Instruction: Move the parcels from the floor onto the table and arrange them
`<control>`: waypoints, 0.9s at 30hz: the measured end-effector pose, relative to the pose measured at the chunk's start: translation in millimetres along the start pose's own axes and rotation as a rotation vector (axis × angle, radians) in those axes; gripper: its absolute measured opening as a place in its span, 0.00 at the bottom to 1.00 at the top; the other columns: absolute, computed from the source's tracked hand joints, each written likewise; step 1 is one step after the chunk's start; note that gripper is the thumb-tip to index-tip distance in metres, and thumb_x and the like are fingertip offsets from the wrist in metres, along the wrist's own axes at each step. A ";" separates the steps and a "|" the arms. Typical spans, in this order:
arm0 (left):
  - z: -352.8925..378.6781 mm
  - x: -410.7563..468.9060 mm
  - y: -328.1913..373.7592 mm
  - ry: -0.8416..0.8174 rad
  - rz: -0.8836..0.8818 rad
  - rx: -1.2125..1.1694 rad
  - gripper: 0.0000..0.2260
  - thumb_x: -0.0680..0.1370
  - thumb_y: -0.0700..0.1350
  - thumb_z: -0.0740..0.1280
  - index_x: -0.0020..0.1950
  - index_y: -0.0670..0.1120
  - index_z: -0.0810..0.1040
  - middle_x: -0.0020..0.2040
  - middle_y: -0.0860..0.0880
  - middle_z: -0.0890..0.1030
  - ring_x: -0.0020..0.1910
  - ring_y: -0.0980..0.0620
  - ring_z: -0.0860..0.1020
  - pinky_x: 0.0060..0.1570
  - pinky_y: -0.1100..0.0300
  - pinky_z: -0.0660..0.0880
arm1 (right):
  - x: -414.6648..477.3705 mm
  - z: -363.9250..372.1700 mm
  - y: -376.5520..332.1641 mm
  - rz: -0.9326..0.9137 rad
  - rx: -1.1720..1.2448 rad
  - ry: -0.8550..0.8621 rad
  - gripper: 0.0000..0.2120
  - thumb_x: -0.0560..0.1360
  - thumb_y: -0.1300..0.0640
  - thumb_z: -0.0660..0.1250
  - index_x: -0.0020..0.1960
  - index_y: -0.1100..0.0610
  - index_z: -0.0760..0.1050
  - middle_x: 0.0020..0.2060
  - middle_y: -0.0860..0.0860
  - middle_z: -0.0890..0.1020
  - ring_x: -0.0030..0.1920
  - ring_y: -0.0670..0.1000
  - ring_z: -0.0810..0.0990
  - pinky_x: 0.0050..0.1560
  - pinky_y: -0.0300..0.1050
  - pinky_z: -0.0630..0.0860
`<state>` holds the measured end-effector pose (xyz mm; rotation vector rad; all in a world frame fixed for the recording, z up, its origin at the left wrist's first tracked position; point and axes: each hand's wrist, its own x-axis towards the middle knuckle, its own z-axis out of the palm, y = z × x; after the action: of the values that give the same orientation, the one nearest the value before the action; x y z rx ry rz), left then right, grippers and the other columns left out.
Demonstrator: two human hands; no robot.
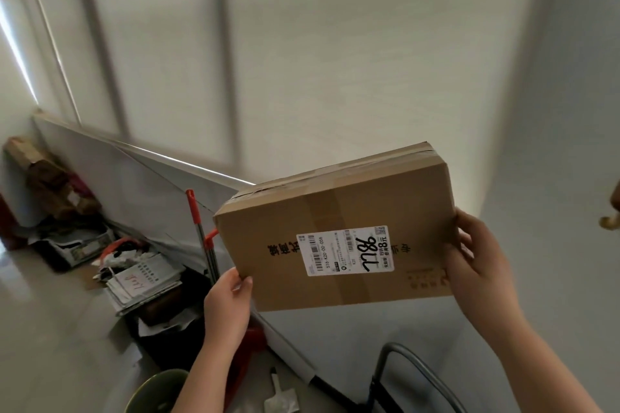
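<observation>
We see the cardboard parcel point(339, 231) held aloft: left hand point(226, 303) pinches its near-left corner, right hand point(476, 265) clasps its right edge.

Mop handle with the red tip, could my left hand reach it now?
Probably not yet: the left hand grips the cardboard box, the right hand its other side. The mop handle stands close beyond, nothing between; once the box is down, likely yes.
</observation>
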<state>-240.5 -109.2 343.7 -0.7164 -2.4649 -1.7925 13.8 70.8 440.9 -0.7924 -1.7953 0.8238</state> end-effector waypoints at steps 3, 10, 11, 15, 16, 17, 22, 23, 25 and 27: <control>-2.8 3.2 4.6 -0.010 -0.002 -0.079 0.08 0.79 0.41 0.63 0.57 0.48 0.78 0.50 0.51 0.81 0.52 0.50 0.79 0.52 0.54 0.76 | 2.6 3.6 1.1 -0.018 -0.034 0.028 0.20 0.76 0.61 0.58 0.66 0.46 0.68 0.58 0.47 0.76 0.55 0.49 0.75 0.51 0.54 0.76; -33.5 9.7 36.2 -0.058 0.081 -0.472 0.08 0.75 0.57 0.59 0.52 0.70 0.73 0.47 0.64 0.81 0.47 0.63 0.80 0.47 0.60 0.73 | 14.1 10.4 3.6 -0.090 0.183 0.037 0.26 0.76 0.72 0.53 0.52 0.40 0.70 0.55 0.46 0.78 0.56 0.44 0.77 0.47 0.46 0.79; -38.1 11.4 38.4 -0.054 0.096 -0.533 0.08 0.76 0.58 0.58 0.51 0.70 0.73 0.49 0.63 0.81 0.49 0.62 0.80 0.48 0.60 0.73 | 15.3 9.7 3.1 -0.096 0.287 0.036 0.27 0.77 0.73 0.54 0.48 0.39 0.71 0.51 0.43 0.80 0.54 0.42 0.78 0.46 0.40 0.78; -45.5 14.0 36.0 -0.038 -0.034 -0.865 0.13 0.79 0.58 0.54 0.57 0.59 0.75 0.62 0.50 0.78 0.62 0.47 0.74 0.59 0.52 0.69 | 23.0 8.3 13.2 0.054 0.514 0.035 0.14 0.78 0.65 0.59 0.42 0.50 0.77 0.40 0.47 0.78 0.44 0.47 0.76 0.43 0.36 0.75; -46.6 13.3 33.9 -0.044 -0.067 -0.916 0.15 0.81 0.56 0.52 0.56 0.59 0.78 0.59 0.51 0.80 0.62 0.47 0.75 0.59 0.51 0.69 | 21.7 9.2 15.1 0.084 0.465 -0.005 0.10 0.77 0.65 0.61 0.44 0.54 0.77 0.41 0.51 0.78 0.43 0.47 0.77 0.39 0.34 0.75; -47.2 12.5 31.3 -0.048 -0.092 -0.936 0.18 0.83 0.53 0.50 0.53 0.59 0.81 0.54 0.53 0.82 0.59 0.49 0.76 0.58 0.50 0.69 | 19.4 10.1 19.9 0.097 0.418 -0.057 0.07 0.77 0.65 0.61 0.46 0.58 0.77 0.42 0.53 0.79 0.42 0.47 0.78 0.37 0.34 0.76; -48.6 9.1 13.1 -0.121 -0.145 -0.824 0.10 0.82 0.48 0.55 0.55 0.56 0.75 0.53 0.50 0.80 0.55 0.49 0.77 0.51 0.54 0.73 | 8.4 8.8 35.0 0.218 0.462 -0.291 0.17 0.77 0.69 0.58 0.41 0.53 0.80 0.35 0.45 0.85 0.36 0.43 0.82 0.34 0.34 0.77; -49.7 8.7 8.8 -0.144 -0.147 -0.804 0.10 0.81 0.48 0.55 0.57 0.56 0.74 0.55 0.50 0.79 0.55 0.49 0.77 0.50 0.55 0.73 | 8.1 8.4 36.3 0.218 0.439 -0.319 0.16 0.77 0.69 0.59 0.42 0.53 0.80 0.36 0.45 0.85 0.38 0.45 0.82 0.35 0.36 0.78; -50.6 7.5 3.0 -0.181 -0.155 -0.790 0.11 0.82 0.47 0.54 0.61 0.55 0.72 0.56 0.50 0.79 0.55 0.51 0.78 0.51 0.56 0.72 | 7.6 7.0 39.4 0.218 0.413 -0.340 0.14 0.77 0.66 0.59 0.44 0.53 0.81 0.40 0.48 0.85 0.42 0.50 0.81 0.42 0.43 0.78; -52.4 7.3 0.0 -0.219 -0.167 -0.772 0.13 0.82 0.45 0.54 0.63 0.53 0.73 0.53 0.50 0.82 0.53 0.52 0.79 0.52 0.57 0.73 | 8.0 2.8 41.0 0.206 0.417 -0.354 0.11 0.76 0.62 0.60 0.46 0.55 0.81 0.44 0.53 0.84 0.46 0.54 0.81 0.48 0.50 0.76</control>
<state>-260.3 -153.9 363.7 -0.7620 -1.9212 -2.9069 14.9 99.7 410.6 -0.5849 -1.7669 1.4937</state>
